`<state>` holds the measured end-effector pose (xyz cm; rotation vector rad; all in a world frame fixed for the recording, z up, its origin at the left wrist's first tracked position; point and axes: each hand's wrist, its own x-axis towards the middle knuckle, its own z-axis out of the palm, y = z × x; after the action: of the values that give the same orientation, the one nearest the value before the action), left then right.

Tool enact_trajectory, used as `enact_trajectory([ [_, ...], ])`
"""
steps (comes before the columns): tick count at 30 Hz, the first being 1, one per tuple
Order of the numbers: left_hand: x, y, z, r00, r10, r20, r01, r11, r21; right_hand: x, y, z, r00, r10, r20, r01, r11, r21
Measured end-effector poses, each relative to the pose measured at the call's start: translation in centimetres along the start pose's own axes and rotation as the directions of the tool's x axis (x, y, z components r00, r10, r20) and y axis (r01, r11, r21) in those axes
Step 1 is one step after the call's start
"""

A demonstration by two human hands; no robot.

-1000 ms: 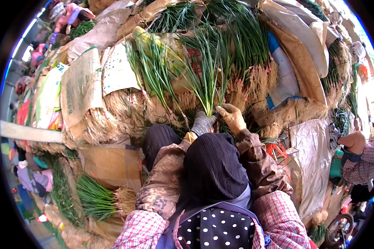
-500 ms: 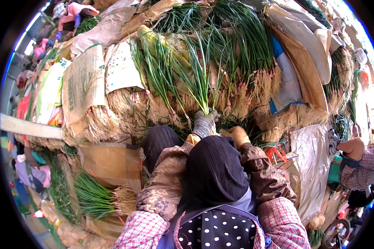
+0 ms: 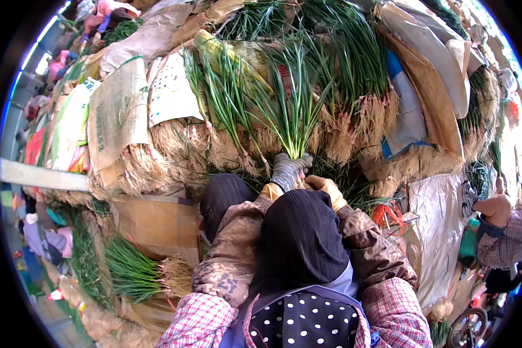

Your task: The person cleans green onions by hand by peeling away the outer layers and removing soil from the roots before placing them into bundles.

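My left hand [image 3: 289, 171], in a grey glove, is closed round the lower stems of a bunch of spring onions [image 3: 296, 124]. Their green leaves fan out away from me, and pinkish bulbs show by the glove. My right hand [image 3: 326, 189], in a yellowish glove, is just right of the bunch's root end, fingers curled toward it. Whatever its fingertips pinch is hidden. Loose spring onions [image 3: 229, 110] lie ahead to the left, on sacking and roots. A thick pile of spring onions [image 3: 356, 64] lies ahead to the right, its pale roots hanging toward me.
Sacks [image 3: 119, 104] cover more rooted bundles at the left. A tied bundle [image 3: 136, 269] lies at the lower left on brown sheeting. Red ties [image 3: 387, 213] hang right of my hands, beside a pale plastic sheet [image 3: 438, 232]. Another person [image 3: 501, 232] sits at the far right; others work at the left.
The bunch in my left hand looks fuller and its leaves spread wider. My right hand has come up beside the bunch, its fingers now more in sight. The whole view has shifted slightly.
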<state>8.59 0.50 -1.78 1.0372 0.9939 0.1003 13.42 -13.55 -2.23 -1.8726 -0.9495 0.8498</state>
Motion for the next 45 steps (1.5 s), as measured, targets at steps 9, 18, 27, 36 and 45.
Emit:
enact_trajectory([
  [9, 1.2, -0.2, 0.2, 0.999, -0.033, -0.041, 0.042, 0.974, 0.222, 7.2, -1.1, -1.2, 0.900, 0.426, -0.095, -0.196, 0.589, 0.784],
  [18, 0.8, 0.0, -0.3, 0.989, 0.025, -0.144, -0.027, 1.000, -0.012, 5.2, 4.8, 0.3, 0.918, 0.391, 0.070, -0.343, 0.869, -0.355],
  [27, 0.4, 1.4, 0.0, 0.941, -0.299, -0.158, 0.326, 0.928, 0.183, 14.9, -4.8, -9.7, 0.797, 0.219, -0.563, -0.568, 0.590, -0.574],
  [36, 0.1, 1.0, -0.4, 0.989, -0.082, -0.126, 0.107, 0.973, 0.202, 13.0, -6.3, -8.1, 0.805, 0.385, -0.451, -0.585, 0.638, -0.500],
  [45, -1.2, 0.6, 0.4, 0.988, -0.100, 0.116, 0.068, 0.966, 0.250, 5.1, -3.4, -4.0, 0.931, 0.251, -0.266, -0.251, 0.967, 0.034],
])
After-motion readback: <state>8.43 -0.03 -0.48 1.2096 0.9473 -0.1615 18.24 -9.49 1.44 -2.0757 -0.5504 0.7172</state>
